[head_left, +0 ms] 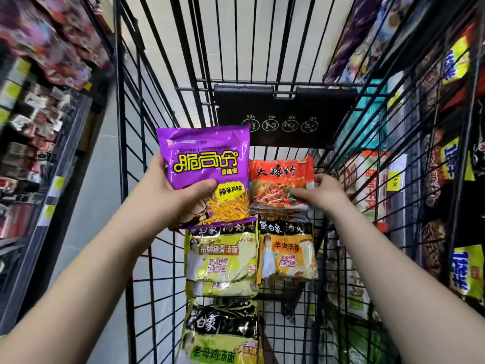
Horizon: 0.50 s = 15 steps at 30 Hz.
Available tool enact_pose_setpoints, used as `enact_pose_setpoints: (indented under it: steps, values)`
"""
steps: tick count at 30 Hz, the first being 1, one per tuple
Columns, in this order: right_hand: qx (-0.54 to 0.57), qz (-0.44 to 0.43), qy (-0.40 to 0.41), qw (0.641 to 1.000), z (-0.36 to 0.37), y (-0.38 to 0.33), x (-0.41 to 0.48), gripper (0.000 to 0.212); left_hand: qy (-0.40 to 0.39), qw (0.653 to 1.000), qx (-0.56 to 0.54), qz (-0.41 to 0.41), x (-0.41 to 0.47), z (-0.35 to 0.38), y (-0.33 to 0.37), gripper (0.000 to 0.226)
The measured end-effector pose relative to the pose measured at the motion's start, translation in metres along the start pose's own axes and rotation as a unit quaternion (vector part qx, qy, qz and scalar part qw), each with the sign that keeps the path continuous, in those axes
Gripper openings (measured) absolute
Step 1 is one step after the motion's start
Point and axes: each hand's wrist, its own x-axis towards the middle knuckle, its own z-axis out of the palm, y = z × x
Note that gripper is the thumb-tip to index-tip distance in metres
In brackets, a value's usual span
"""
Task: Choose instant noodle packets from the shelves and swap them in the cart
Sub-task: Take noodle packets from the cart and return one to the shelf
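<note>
Holding purple packet (pixel 207 164): our left grip (pixel 181 190) clasps it over the cart (pixel 141 106), seemingly ready to go in.
Red packet (pixel 278 179): our right grip (pixel 322 190) pinches it at the cart's far end, likely to swap out.

Head cam, fwd-down, close over cart (pixel 275 106)

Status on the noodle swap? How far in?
Done: several packets already lie in the cart, including a yellow-green packet and an orange-yellow packet.
In hand: the left hand holds a purple packet over the cart; the right hand pinches a red-orange packet inside it.
Left: neither has changed places yet, so the swap looks midway.
</note>
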Motion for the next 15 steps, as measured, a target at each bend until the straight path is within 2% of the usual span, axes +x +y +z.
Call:
enact_pose_setpoints:
  steps: [4,9,13,15]
  values:
    - [0.109,0.002,-0.035,0.993,0.001,0.009,-0.006,0.038,-0.042,0.998,-0.046,-0.008,-0.005,-0.007,0.002,0.063]
    - [0.185,-0.034,-0.058,0.980,0.004,0.012,-0.023,0.037,-0.053,0.994,-0.090,0.018,-0.016,-0.009,0.012,0.037]
    - [0.214,-0.025,-0.064,0.974,0.001,0.014,-0.038,0.039,-0.064,0.990,-0.118,0.033,-0.022,-0.013,0.020,0.048]
    - [0.239,-0.025,-0.055,0.969,-0.005,0.016,-0.045,0.056,-0.068,0.988,-0.132,0.034,-0.025,-0.017,0.024,0.048]
